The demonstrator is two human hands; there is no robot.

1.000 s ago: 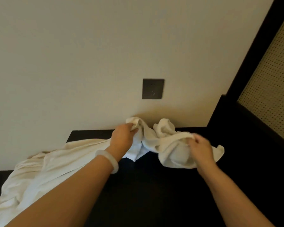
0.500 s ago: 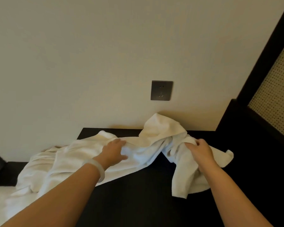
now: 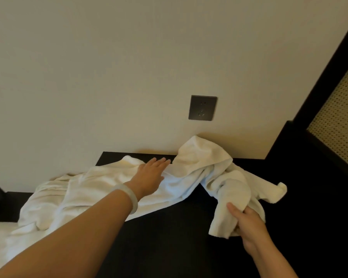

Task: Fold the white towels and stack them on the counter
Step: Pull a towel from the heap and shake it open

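White towels (image 3: 189,177) lie crumpled across the dark tabletop (image 3: 169,237) against the wall (image 3: 109,77), below a socket (image 3: 202,107), with the left end trailing off the edge. The left hand (image 3: 149,177), bracelet (image 3: 127,199) at the wrist, lies flat on them with fingers straight. The right hand (image 3: 247,221) grips a bunched end at the near right.

The towels (image 3: 100,189) are showing white on the black surface (image 3: 169,247). The wall (image 3: 109,57) is looking cream, the socket (image 3: 202,107) dark grey, the panel (image 3: 338,125) tan with dots.
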